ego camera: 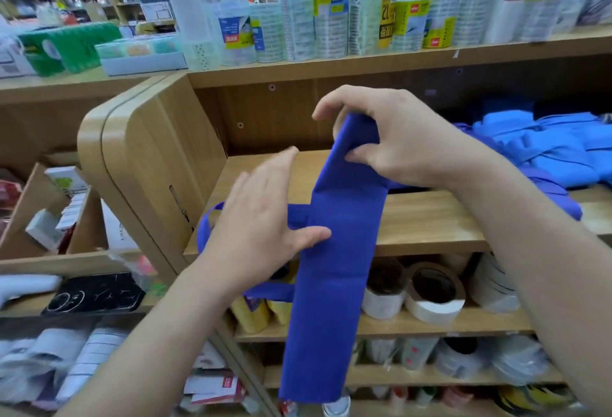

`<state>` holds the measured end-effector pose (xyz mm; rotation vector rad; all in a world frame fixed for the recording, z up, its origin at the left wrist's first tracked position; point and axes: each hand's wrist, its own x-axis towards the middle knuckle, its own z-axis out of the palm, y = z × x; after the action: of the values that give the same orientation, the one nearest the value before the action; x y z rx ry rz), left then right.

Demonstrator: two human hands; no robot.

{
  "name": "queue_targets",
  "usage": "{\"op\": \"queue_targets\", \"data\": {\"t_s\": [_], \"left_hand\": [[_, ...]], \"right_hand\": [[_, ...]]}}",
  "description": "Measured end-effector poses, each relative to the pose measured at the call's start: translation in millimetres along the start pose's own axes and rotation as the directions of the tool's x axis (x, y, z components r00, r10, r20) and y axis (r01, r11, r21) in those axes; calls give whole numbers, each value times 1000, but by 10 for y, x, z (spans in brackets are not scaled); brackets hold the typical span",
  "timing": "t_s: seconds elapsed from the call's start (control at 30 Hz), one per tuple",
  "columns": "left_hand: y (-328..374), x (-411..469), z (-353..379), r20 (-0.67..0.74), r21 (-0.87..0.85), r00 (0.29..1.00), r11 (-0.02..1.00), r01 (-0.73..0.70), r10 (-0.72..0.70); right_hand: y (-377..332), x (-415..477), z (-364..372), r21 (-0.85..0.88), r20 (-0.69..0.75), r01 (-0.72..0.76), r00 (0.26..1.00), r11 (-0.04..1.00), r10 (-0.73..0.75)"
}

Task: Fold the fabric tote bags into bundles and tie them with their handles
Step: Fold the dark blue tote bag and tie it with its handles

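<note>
A dark blue fabric tote bag (pixel 334 267), folded into a long narrow strip, hangs in front of the shelves. My right hand (pixel 394 138) grips its top end, fingers and thumb curled round the fabric. My left hand (pixel 261 218) lies flat against the strip's left edge with straight fingers, the thumb touching the cloth. The bag's handles (pixel 212 218) stick out to the left, one loop behind my left hand and one strap lower at my wrist. A heap of lighter blue tote bags (pixel 549 148) lies on the shelf at the right.
A wooden shelf board (pixel 430 214) runs behind the bag, with a rounded wooden side panel (pixel 142 158) to its left. Tape rolls (pixel 433 291) stand on the shelf below. Packaged stationery (pixel 331 12) fills the top shelf, with boxes and packs at the lower left.
</note>
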<state>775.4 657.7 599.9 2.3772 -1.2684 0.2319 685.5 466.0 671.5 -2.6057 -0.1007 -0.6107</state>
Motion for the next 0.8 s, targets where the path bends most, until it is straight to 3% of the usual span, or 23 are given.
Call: {"op": "queue_targets", "data": {"t_s": [0.07, 0.1, 0.17, 0.23, 0.27, 0.3, 0.37, 0.4, 0.5, 0.57, 0.63, 0.7, 0.8], "left_hand": [[-43, 69, 45, 264, -270, 964, 958, 101, -27], [-72, 74, 107, 298, -393, 954, 906, 158, -37], [-127, 55, 197, 210, -567, 970, 793, 223, -123], [-175, 54, 240, 99, -689, 967, 685, 236, -234], [-194, 66, 253, 59, -746, 955, 623, 236, -291], [-205, 82, 250, 33, -791, 940, 566, 233, -341], [-205, 125, 255, -3, -843, 915, 494, 215, -403], [-186, 144, 256, -10, -859, 917, 474, 196, -399], [-142, 158, 228, 73, -880, 958, 435, 193, -277], [-193, 163, 218, 151, -817, 971, 529, 230, -187], [-249, 169, 212, 160, -730, 959, 625, 276, -236], [-281, 196, 225, 94, -679, 943, 672, 295, -319], [-315, 239, 244, 75, -681, 907, 643, 350, -414]], "right_hand": [[-99, 1, 73, 7, -45, 73, 996, 997, -73], [-123, -7, 108, -8, -108, 104, 989, 995, -104], [-93, -54, 186, -56, -298, 121, 945, 991, -133], [-2, -177, 304, 41, -422, -14, 906, 999, 30], [40, -255, 400, 179, -380, -140, 903, 974, 200], [65, -342, 527, 347, -247, -277, 895, 896, 372], [97, -496, 825, 599, 36, -418, 866, 683, 499], [131, -549, 946, 662, 67, -406, 870, 631, 489], [167, -590, 1102, 771, -32, -304, 859, 560, 511], [195, -573, 1131, 834, -55, -274, 822, 478, 566], [221, -557, 1167, 809, -114, -247, 824, 534, 555], [270, -547, 1158, 668, -210, -206, 870, 715, 447], [388, -545, 1081, 247, -182, -153, 963, 957, 201]]}}
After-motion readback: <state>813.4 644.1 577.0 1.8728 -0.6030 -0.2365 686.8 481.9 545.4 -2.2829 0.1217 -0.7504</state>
